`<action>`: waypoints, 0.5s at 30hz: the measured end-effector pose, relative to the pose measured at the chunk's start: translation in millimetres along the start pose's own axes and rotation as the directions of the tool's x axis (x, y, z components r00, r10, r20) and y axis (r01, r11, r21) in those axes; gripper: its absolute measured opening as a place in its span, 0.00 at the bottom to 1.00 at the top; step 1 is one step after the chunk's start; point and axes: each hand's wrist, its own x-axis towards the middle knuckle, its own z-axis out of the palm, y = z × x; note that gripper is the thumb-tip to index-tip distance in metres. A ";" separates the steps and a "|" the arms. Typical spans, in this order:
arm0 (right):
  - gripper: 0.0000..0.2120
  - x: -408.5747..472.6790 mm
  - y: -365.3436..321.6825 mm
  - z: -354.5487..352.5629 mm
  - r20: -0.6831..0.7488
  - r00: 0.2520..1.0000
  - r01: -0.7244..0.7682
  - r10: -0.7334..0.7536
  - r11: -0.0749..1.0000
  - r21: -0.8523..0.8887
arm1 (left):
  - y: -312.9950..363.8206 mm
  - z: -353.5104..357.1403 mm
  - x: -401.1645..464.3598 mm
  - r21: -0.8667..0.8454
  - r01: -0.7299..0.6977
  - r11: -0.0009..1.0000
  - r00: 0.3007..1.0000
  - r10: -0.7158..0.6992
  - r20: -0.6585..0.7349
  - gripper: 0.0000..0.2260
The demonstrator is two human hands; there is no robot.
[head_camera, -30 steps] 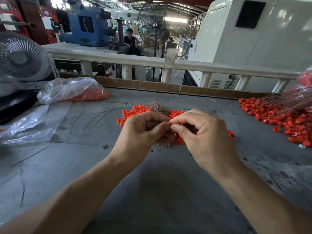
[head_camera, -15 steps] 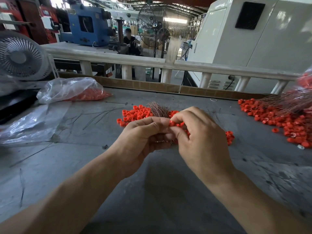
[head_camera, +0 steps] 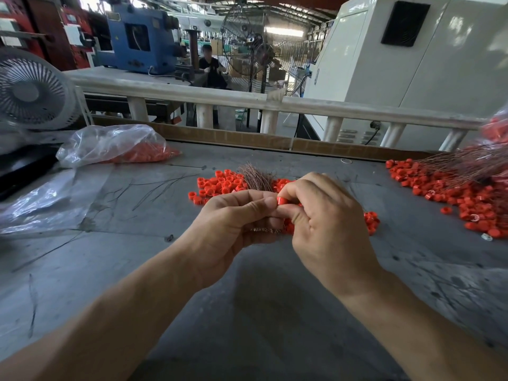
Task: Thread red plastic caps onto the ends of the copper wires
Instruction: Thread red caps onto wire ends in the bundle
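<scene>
Your right hand (head_camera: 327, 224) pinches a red cap (head_camera: 281, 201) between thumb and forefinger, right against the fingertips of your left hand (head_camera: 233, 221). Your left hand is curled round a bundle of wires (head_camera: 257, 178), whose ends fan out above your knuckles. Loose caps (head_camera: 217, 185) lie on the table (head_camera: 247, 312) just behind your hands. A bigger pile (head_camera: 461, 193) with more wires sits well off to your right; a bag (head_camera: 110, 145) of caps lies far left.
</scene>
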 end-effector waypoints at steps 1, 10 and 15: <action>0.03 1.0 0.3 -1.1 0.012 1.000 0.008 -0.008 1.000 0.009 | 0.1 -0.6 0.2 0.000 -0.004 1.000 1.000 0.004 -0.001 0.08; 0.04 2.7 -4.8 -8.8 -0.014 0.994 0.107 -0.109 0.990 -0.088 | 5.3 -5.2 1.2 0.041 -0.097 0.994 0.995 0.097 -0.005 0.10; 0.06 2.9 -4.1 -7.4 -0.013 0.997 0.071 -0.071 0.997 0.042 | 7.0 -4.4 0.6 0.083 -0.153 0.985 0.988 0.156 -0.022 0.13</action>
